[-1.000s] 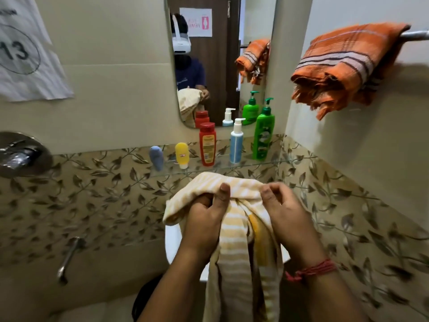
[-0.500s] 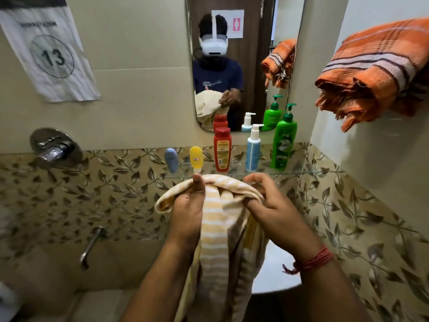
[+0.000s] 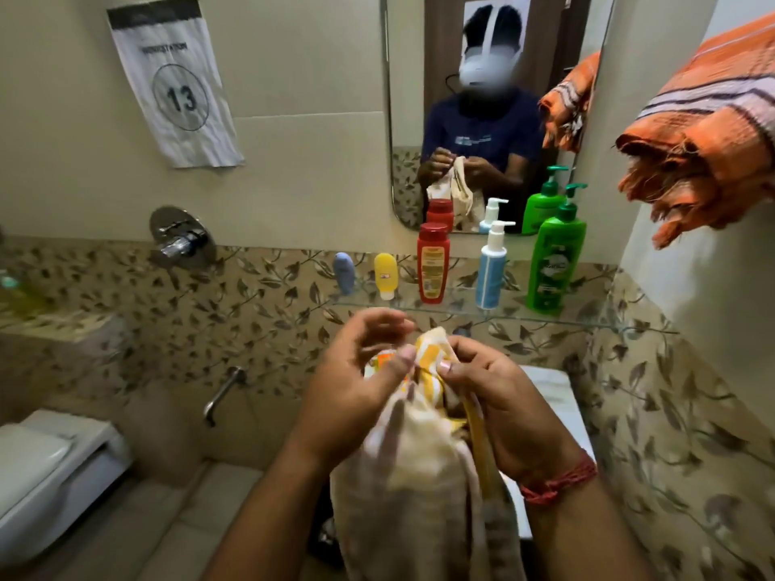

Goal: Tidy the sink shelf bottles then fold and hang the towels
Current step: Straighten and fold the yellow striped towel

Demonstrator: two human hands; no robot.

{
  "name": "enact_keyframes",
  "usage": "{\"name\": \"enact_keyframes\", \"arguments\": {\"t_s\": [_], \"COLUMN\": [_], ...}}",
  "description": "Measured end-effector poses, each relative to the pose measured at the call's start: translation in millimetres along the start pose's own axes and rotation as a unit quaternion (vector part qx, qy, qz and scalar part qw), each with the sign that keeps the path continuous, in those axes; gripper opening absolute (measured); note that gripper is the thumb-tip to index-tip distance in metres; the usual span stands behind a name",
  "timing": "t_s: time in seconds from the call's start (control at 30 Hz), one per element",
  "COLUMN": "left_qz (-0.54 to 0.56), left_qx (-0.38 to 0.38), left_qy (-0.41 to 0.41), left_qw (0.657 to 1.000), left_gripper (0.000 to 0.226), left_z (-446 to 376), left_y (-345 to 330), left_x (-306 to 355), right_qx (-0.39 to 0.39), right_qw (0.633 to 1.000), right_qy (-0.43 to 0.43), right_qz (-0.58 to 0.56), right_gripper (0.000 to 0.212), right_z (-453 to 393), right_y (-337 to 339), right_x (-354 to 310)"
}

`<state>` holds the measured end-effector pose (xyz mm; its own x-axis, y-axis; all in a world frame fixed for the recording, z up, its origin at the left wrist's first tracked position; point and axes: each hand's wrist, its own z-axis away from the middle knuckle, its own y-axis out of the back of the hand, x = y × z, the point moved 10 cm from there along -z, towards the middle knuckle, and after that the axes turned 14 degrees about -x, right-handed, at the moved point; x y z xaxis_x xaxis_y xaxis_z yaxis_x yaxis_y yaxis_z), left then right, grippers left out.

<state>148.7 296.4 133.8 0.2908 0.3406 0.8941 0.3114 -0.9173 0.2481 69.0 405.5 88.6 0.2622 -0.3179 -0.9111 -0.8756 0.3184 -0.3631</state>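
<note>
A yellow-and-cream striped towel [image 3: 419, 467] hangs bunched below the glass shelf [image 3: 587, 318]. My left hand [image 3: 356, 392] pinches its top edge with the thumb, and my right hand [image 3: 499, 400] grips the same top edge close beside it. On the shelf stand a row of bottles: a small blue one [image 3: 344, 272], a small yellow one [image 3: 386, 275], a red one [image 3: 433, 264], a blue-white pump bottle [image 3: 491, 270] and a green pump bottle [image 3: 555, 262]. An orange striped towel [image 3: 708, 132] hangs folded at the upper right.
A mirror [image 3: 490, 111] sits above the shelf. The white sink [image 3: 553, 396] lies behind the towel. On the left wall are a chrome valve [image 3: 181, 241] and a spout [image 3: 222, 394]; a toilet [image 3: 46, 475] stands at the lower left.
My hands have drawn together and gathered the striped towel's top into a bunch; earlier it was spread wider across both hands. The camera has tilted down and left.
</note>
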Motion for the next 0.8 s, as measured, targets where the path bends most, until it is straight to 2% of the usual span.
{"name": "enact_keyframes", "arguments": {"t_s": [0.07,0.2,0.27,0.37,0.43,0.5,0.57,0.63,0.73,0.8], "left_qz": [-0.011,-0.035,-0.032,0.048,0.1,0.157,0.187,0.159,0.056,-0.002], "left_qx": [-0.07,-0.042,-0.048,-0.06,-0.072,-0.085,-0.094,-0.132,-0.262,-0.245], "left_qy": [0.001,-0.042,-0.048,-0.049,-0.052,-0.043,-0.037,-0.014,0.081,0.129], "left_qw": [0.997,0.998,0.997,0.996,0.991,0.983,0.977,0.978,0.96,0.961], "left_gripper": [0.023,0.009,0.012,0.017,0.023,0.024,0.027,0.028,0.016,0.015], "left_z": [-3,-4,-6,-8,-11,-14,-18,-21,-14,-12], "left_y": [-20,-18,-19,-19,-18,-17,-13,-8,-14,1], "left_x": [8,21,22,22,23,24,25,21,-5,-23], "right_qx": [-0.022,0.027,0.029,0.002,-0.001,-0.003,0.006,0.061,0.181,0.226], "right_qw": [1.0,0.998,0.997,0.994,0.983,0.957,0.913,0.862,0.79,0.754], "right_qy": [0.006,0.037,0.049,0.048,0.043,0.021,-0.001,0.013,0.069,0.072], "right_qz": [-0.017,0.033,0.059,0.101,0.177,0.29,0.408,0.502,0.581,0.613], "right_gripper": [0.032,0.016,0.013,0.018,0.019,0.024,0.024,0.013,0.004,0.005], "right_z": [-1,0,2,4,6,7,7,10,25,30], "right_y": [-6,-3,-6,-20,-30,-41,-49,-49,-43,-39], "right_x": [-8,-30,-39,-52,-66,-81,-93,-109,-133,-138]}}
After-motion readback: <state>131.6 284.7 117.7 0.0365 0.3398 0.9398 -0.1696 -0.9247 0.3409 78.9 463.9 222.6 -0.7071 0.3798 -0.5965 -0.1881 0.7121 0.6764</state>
